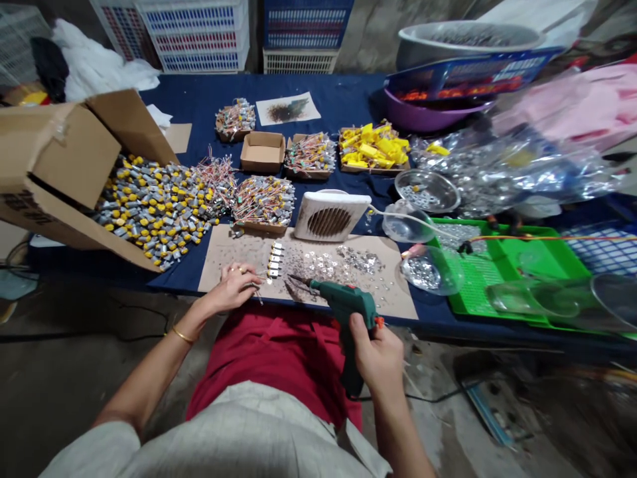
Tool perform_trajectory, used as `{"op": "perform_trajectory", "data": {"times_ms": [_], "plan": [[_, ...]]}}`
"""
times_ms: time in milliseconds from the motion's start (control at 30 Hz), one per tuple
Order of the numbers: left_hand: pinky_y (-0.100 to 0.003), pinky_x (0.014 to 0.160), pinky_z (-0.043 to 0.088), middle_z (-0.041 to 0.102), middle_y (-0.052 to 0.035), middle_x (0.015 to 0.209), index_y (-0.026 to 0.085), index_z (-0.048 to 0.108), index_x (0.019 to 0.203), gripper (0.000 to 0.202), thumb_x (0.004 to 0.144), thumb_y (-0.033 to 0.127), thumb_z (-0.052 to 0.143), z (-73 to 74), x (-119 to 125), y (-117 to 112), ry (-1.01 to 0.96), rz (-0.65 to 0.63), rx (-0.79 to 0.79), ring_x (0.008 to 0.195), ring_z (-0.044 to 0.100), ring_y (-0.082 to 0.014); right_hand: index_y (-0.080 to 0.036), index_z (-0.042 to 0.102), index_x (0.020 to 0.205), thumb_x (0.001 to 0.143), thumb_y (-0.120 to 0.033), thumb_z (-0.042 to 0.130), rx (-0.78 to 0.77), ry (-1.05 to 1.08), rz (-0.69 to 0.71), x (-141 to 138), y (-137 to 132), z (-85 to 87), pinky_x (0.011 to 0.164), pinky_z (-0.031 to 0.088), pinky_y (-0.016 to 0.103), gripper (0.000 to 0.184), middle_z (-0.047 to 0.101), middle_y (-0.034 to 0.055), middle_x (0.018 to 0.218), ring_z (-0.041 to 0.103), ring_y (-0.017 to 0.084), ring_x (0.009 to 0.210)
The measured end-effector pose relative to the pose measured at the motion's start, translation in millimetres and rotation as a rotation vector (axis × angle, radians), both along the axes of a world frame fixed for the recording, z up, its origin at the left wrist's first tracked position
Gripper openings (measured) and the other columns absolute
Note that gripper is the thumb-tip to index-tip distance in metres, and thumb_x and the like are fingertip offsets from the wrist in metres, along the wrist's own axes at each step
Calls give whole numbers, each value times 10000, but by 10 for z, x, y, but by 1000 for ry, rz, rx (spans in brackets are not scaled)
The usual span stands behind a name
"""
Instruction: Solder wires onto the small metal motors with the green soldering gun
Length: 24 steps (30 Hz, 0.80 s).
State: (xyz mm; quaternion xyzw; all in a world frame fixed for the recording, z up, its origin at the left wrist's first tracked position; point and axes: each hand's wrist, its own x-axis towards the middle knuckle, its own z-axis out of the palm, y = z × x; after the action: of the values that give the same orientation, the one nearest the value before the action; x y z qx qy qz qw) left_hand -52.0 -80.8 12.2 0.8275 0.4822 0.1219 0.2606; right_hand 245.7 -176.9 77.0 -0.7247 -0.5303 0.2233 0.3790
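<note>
Carton (64, 159) of brown corrugated board at nine o'clock, flaps gaping, tipped over a large heap of small grey motors (149, 212) with yellow end caps, thin pink-and-white wires (213, 182) showing only along the heap's right edge. Further along at ten to eleven o'clock, shallow cardboard trays (263, 202) packed with wired motors, a sign of a good batch finished, though the loose heap looks far larger. Beside them, one small empty box (263, 151) on dark blue cloth (328, 99). Left hand (231, 287) at eleven o'clock, fingers (243, 273) closed in a tight pinch on a thin metal sliver (257, 291), too small to identify, just beside a short row of silver terminals (275, 259) on a brown paper sheet (239, 245). Loose bright tabs (343, 264) strewn across that sheet, plenty left unused. Right hand (375, 352) at one o'clock, wrapped fully around the grip of a green soldering gun (343, 305), its forked metal tip angled toward the terminals without touching them. Behind it, a white louvred fan housing (331, 216), ribbed plastic, and a tray of yellow parts (373, 147). At two to three o'clock, clear plastic bowls (430, 269) of small silver pieces, a crumpled, glinting plastic bag (512, 166), and a green perforated tray (497, 265).
</note>
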Motion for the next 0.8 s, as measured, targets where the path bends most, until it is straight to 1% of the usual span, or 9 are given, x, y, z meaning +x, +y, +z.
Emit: {"op": "perform_trajectory", "data": {"times_ms": [67, 200, 267, 333, 433, 533, 600, 700, 800], "plan": [[-439, 1035, 211, 587, -74, 1171, 234, 684, 1031, 224, 883, 282, 523, -7, 2, 8, 33, -65, 7, 1102, 451, -224, -213, 417, 470, 832, -605, 486, -8, 22, 6, -28, 8, -40, 426, 328, 246, 539, 416, -9, 429, 376, 112, 424], [-425, 1009, 189, 622, -82, 1106, 221, 712, 928, 227, 910, 316, 506, 37, 9, 122, 84, -154, 22, 1085, 446, -226, -202, 450, 491, 829, -624, 481, -32, 91, 11, -68, 3, -74, 428, 337, 249, 542, 454, 0, 441, 409, 123, 431], [-414, 1006, 188, 642, -71, 1081, 221, 720, 884, 232, 907, 322, 512, 51, 11, 174, 73, -163, -24, 1089, 453, -221, -206, 431, 472, 827, -621, 484, -33, 92, 13, -76, -6, -67, 419, 325, 247, 549, 432, -5, 424, 389, 116, 418], [-397, 1003, 201, 661, -50, 1065, 231, 725, 865, 218, 893, 333, 534, 37, 17, 204, 34, -138, -97, 1084, 471, -211, -208, 415, 462, 829, -611, 485, -22, 87, 13, -84, -19, -57, 413, 314, 245, 549, 413, -10, 419, 367, 109, 413], [-373, 988, 241, 694, -39, 995, 226, 724, 874, 213, 877, 348, 549, -28, 64, 191, -40, 3, -165, 1027, 519, -197, -204, 432, 473, 840, -594, 475, 0, 87, 27, -108, -42, -71, 412, 313, 242, 537, 411, -13, 428, 359, 106, 414], [-377, 992, 252, 709, -42, 939, 209, 705, 926, 214, 878, 334, 537, -113, 188, 105, -91, 223, -124, 962, 554, -188, -197, 462, 488, 856, -560, 469, 26, 60, 64, -154, -61, -130, 428, 335, 240, 517, 425, -12, 437, 371, 109, 417], [-385, 999, 244, 713, -35, 919, 210, 696, 931, 199, 877, 327, 545, -162, 289, 34, -116, 334, -70, 943, 565, -185, -191, 493, 507, 861, -543, 471, 53, 29, 85, -193, -64, -180, 451, 359, 238, 499, 449, -6, 451, 400, 117, 432], [-387, 988, 240, 713, -26, 904, 221, 697, 868, 167, 875, 329, 570, -216, 401, -41, -148, 419, 40, 964, 564, -189, -185, 545, 541, 860, -547, 475, 70, 3, 113, -246, -64, -245, 479, 384, 233, 488, 475, 1, 454, 453, 135, 462], [-382, 960, 252, 707, -23, 917, 237, 703, 815, 139, 862, 317, 599, -251, 434, -60, -172, 447, 144, 987, 554, -194, -193, 569, 552, 852, -569, 484, 58, -6, 126, -279, -75, -286, 492, 399, 228, 488, 469, 1, 429, 490, 154, 486]]}}
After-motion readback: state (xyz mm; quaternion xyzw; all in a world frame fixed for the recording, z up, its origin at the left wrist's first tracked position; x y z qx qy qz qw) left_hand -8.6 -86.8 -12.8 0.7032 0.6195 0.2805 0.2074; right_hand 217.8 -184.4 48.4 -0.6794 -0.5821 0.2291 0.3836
